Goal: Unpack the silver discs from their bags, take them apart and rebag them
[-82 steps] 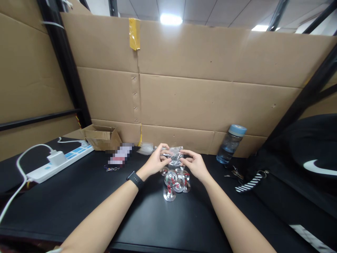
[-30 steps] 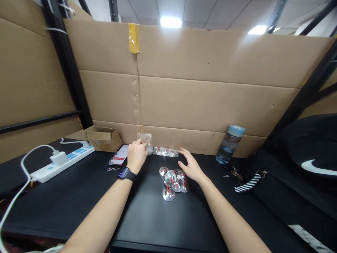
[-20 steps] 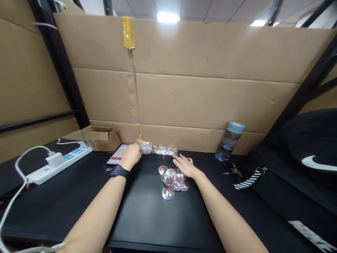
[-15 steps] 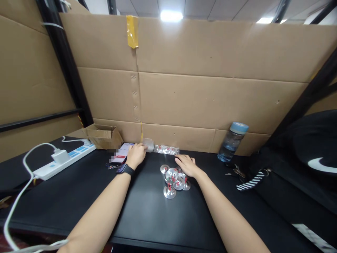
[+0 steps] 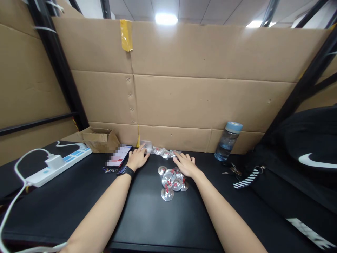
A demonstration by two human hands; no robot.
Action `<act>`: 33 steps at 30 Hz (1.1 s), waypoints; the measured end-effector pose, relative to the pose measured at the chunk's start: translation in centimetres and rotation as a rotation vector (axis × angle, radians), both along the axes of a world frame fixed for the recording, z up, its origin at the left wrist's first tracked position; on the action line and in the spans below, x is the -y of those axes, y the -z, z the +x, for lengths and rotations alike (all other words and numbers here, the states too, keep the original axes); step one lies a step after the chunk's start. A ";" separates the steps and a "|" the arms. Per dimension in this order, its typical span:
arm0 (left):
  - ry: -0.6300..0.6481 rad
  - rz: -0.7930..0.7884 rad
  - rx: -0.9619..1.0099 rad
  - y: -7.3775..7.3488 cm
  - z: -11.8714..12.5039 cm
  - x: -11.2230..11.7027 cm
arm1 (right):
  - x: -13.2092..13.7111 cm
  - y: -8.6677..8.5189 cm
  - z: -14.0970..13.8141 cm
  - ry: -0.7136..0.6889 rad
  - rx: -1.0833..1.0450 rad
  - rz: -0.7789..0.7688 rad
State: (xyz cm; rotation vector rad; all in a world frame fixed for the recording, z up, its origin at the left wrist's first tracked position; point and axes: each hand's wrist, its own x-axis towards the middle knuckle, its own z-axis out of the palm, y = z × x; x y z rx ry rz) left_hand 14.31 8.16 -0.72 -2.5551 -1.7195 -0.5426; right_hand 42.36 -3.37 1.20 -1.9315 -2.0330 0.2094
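My left hand (image 5: 138, 159), with a watch on its wrist, lies with fingers apart at a clear plastic bag (image 5: 146, 144) by the cardboard wall. My right hand (image 5: 185, 163) is spread, palm down, its fingertips at the right end of a row of plastic-wrapped silver discs (image 5: 165, 154). Nearer to me, beside my right hand, lies a loose heap of small silver discs with raised centres and red loops (image 5: 168, 179), like finger cymbals. Some of them overlap. Neither hand grips anything that I can see.
To the left are a phone (image 5: 119, 156), an open cardboard box (image 5: 101, 140) and a white power strip (image 5: 60, 167) with a cable. A water bottle (image 5: 228, 141), keys (image 5: 235, 170) and a black bag (image 5: 289, 175) stand right. A cardboard wall (image 5: 179, 102) closes the back.
My right hand has shifted slightly toward the wrapped row. My left fingers have spread at the clear bag, which looks tilted up more. The view has swung slightly; the loose heap looks unchanged.
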 end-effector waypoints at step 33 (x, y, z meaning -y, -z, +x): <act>0.185 0.299 0.195 -2.7 2.1 3.0 | -0.1 -0.2 3.4 0.134 0.140 0.125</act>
